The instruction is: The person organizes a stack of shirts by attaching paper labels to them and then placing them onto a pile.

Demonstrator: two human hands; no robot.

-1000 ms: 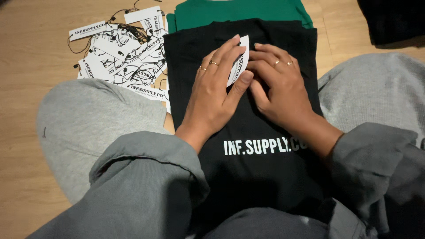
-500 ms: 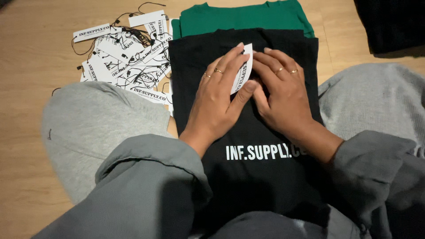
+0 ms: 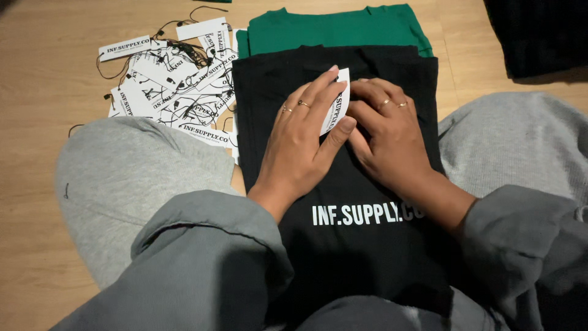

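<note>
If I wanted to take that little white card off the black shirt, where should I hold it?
Probably by the upper edge of the white tag, coming from the far side: it sticks out above the left hand, while the right hand crowds its lower part on the black shirt.

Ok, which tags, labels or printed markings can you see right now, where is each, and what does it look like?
Small white card tag with black print: held between left hand and right hand, over the black folded shirt.
Pile of white rectangular hang tags with black strings: wooden floor, left of the shirts.
White block lettering: across the black shirt, below the hands.
</note>
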